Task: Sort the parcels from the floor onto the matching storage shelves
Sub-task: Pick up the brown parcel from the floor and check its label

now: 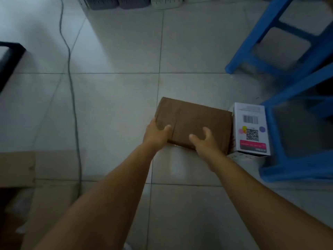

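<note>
A brown cardboard parcel (196, 118) sits low over the tiled floor, right of centre. My left hand (155, 135) grips its near left corner, thumb on top. On its near edge my right hand (206, 141) clasps it, fingers spread over the top face. Touching the parcel's right side stands a white box (251, 129) with a barcode, a QR code and a pink band. Whether the brown parcel rests on the floor or is lifted is unclear.
Blue plastic stools (295, 73) crowd the right side, one leg right behind the white box. A grey cable (72, 98) runs down the floor at left. Flat cardboard (16, 168) lies at lower left, a dark object (9, 58) at the left edge, baskets (158, 2) along the top.
</note>
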Tool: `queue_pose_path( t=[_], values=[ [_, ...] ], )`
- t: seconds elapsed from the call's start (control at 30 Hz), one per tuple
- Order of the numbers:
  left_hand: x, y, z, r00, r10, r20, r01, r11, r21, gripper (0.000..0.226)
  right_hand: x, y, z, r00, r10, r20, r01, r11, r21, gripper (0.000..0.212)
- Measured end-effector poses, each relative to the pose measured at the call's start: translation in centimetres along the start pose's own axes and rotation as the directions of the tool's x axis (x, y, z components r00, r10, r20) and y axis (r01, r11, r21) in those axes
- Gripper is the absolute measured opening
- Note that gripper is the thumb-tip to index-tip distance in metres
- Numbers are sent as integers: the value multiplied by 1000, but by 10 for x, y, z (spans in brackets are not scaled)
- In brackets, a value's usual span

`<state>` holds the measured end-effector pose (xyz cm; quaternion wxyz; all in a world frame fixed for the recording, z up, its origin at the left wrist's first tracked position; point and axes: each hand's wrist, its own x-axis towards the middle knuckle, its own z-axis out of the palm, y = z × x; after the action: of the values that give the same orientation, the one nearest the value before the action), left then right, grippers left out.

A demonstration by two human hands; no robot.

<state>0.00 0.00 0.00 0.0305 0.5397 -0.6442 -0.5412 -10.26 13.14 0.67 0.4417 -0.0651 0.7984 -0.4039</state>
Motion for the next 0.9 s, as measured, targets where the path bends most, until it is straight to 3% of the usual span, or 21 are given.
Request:
queue_pose_path(
  t=[0.13,0.23,0.37,0.57,0.67,0.77,0.8,0.9],
  values=[
    [40,-22,11,999,-15,-40,15,1000,-17,70,42,21,10,995,-99,-3,95,963,-254,87],
    [67,-43,21,995,-78,-59,77,997,-26,74,72,36,20,989,-137,63,149,827,-541,95],
    [94,-68,22,989,-148,-26,147,988,-56,67,97,53,43,984,-143,107,176,662,-728,99],
    [106,-76,12,993,-93,70,107,964,-243,46,108,54,52,972,-215,99,214,616,-758,102],
    [106,-87,11,986,-118,117,141,968,-208,33,105,50,58,944,-293,155,311,625,-716,95],
    [104,-90,7,966,-157,203,174,982,-71,52,102,52,63,919,-375,123,346,615,-708,78],
    [104,-90,7,968,-168,188,169,986,11,63,99,54,62,911,-399,106,344,591,-730,72],
    [108,-85,12,993,-94,-66,105,975,198,77,94,61,58,890,-444,108,362,542,-758,57]
  ],
)
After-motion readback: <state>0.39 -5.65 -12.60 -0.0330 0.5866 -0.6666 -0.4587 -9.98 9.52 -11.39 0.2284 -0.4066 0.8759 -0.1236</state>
